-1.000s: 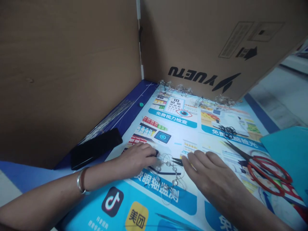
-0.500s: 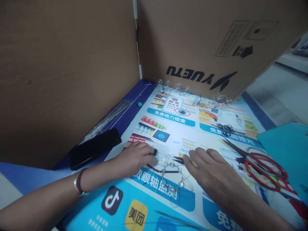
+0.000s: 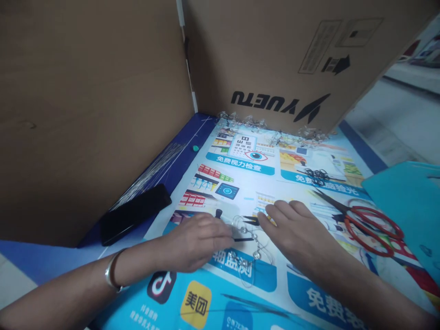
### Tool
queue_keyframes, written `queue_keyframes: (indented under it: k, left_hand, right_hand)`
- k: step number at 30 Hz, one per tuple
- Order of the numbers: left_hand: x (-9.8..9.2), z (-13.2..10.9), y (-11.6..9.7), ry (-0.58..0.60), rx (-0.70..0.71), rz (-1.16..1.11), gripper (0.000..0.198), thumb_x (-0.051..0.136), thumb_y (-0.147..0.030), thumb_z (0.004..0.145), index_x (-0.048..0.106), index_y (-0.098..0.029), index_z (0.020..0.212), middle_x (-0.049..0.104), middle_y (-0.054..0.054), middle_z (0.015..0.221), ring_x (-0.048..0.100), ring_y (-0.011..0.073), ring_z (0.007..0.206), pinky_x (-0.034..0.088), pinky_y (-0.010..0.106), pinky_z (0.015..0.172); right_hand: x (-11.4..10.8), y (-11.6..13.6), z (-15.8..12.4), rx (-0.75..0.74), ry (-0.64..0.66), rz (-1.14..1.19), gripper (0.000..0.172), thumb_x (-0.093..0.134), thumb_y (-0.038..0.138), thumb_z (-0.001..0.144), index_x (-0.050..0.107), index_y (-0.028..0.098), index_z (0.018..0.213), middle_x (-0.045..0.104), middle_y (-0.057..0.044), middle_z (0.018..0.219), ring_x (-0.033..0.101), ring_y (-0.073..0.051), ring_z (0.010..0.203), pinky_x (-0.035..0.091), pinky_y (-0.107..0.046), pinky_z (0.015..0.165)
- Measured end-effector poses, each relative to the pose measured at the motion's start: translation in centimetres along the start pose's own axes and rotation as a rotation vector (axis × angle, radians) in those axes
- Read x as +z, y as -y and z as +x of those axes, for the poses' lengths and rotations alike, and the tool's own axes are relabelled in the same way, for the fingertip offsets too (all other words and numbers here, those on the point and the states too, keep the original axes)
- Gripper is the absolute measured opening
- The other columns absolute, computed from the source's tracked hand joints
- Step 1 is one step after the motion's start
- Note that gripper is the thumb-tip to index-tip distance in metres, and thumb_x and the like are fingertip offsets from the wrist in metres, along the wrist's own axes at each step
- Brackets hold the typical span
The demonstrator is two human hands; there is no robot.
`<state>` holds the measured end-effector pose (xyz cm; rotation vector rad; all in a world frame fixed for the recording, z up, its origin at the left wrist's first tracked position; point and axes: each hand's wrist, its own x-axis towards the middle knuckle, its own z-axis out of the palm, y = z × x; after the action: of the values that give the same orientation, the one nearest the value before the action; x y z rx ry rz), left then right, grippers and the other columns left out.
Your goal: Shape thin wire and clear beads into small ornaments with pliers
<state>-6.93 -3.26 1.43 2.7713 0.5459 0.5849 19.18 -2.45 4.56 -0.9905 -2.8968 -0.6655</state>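
Observation:
A clear-beaded wire ring (image 3: 256, 255), loose strands looping around it, lies on the printed sheet between my hands. My left hand (image 3: 199, 240) is closed at its left edge; the fingertips pinch the wire there, though the exact grip is partly hidden. Beside the ring's upper right, my right hand (image 3: 292, 224) is closed around a tool with dark pointed jaws, seemingly small pliers (image 3: 250, 220). The jaws point left, a little apart, close to the wire; the handles are hidden under the palm. A thin dark strip (image 3: 243, 239) lies across the ring.
Red-handled scissors (image 3: 374, 229) lie right of my right hand, near a turquoise sheet (image 3: 405, 197). A black phone (image 3: 135, 214) and a bundle of wires (image 3: 151, 172) lie left. Cardboard walls (image 3: 268, 59) stand behind, with beaded wire pieces (image 3: 240, 121) along their foot. Black wire coils (image 3: 318, 176) lie farther back.
My left hand has moved right and toward me, onto the ring's left edge. My right hand stays by the ring with the pliers. The whole view has shifted slightly.

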Motion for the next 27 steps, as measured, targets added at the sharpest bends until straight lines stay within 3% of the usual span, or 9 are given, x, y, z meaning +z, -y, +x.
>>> queue_keyframes:
  k: [3, 11, 14, 19, 27]
  left_hand:
    - [0.0, -0.1, -0.3, 0.119, 0.078, -0.013, 0.033, 0.046, -0.009, 0.082, 0.053, -0.017, 0.113, 0.062, 0.007, 0.111, 0.051, 0.0198, 0.110, 0.041, 0.036, 0.094]
    - [0.4, -0.3, 0.0, 0.209, 0.119, 0.029, 0.025, 0.047, -0.013, 0.087, 0.058, -0.016, 0.108, 0.062, 0.007, 0.112, 0.054, 0.0195, 0.105, 0.043, 0.037, 0.092]
    - [0.3, -0.2, 0.1, 0.193, 0.130, 0.027, 0.028, 0.049, -0.014, 0.084, 0.057, -0.016, 0.111, 0.063, 0.007, 0.111, 0.055, 0.0194, 0.104, 0.044, 0.037, 0.090]
    - [0.3, 0.1, 0.1, 0.145, 0.108, 0.091, 0.024, 0.051, -0.019, 0.085, 0.058, -0.016, 0.107, 0.064, 0.008, 0.104, 0.056, 0.0201, 0.099, 0.045, 0.036, 0.085]
    - [0.3, 0.1, -0.5, 0.030, 0.103, 0.103, 0.027, 0.051, -0.022, 0.087, 0.053, -0.018, 0.114, 0.065, 0.007, 0.102, 0.057, 0.0197, 0.094, 0.047, 0.036, 0.080]
  right_hand:
    - [0.2, -0.1, 0.0, 0.013, 0.017, 0.019, 0.022, 0.053, 0.008, 0.076, 0.061, 0.015, 0.095, 0.059, -0.009, 0.083, 0.048, -0.024, 0.079, 0.029, -0.036, 0.069]
    - [-0.4, -0.7, -0.1, 0.037, 0.092, 0.087, 0.018, 0.056, 0.011, 0.079, 0.061, 0.017, 0.095, 0.058, -0.008, 0.088, 0.046, -0.023, 0.084, 0.028, -0.035, 0.072]
    - [-0.2, -1.0, -0.1, 0.063, 0.100, 0.147, 0.012, 0.054, 0.012, 0.082, 0.061, 0.018, 0.089, 0.057, -0.007, 0.083, 0.046, -0.021, 0.082, 0.028, -0.033, 0.072]
    - [0.7, -1.7, 0.0, 0.078, 0.009, 0.195, 0.010, 0.052, 0.021, 0.085, 0.062, 0.019, 0.084, 0.058, -0.006, 0.084, 0.046, -0.021, 0.084, 0.027, -0.033, 0.072]
    - [-1.7, -3.2, -1.2, 0.228, -0.090, 0.296, 0.018, 0.059, 0.029, 0.083, 0.065, 0.019, 0.097, 0.061, -0.007, 0.091, 0.050, -0.021, 0.090, 0.028, -0.033, 0.075]
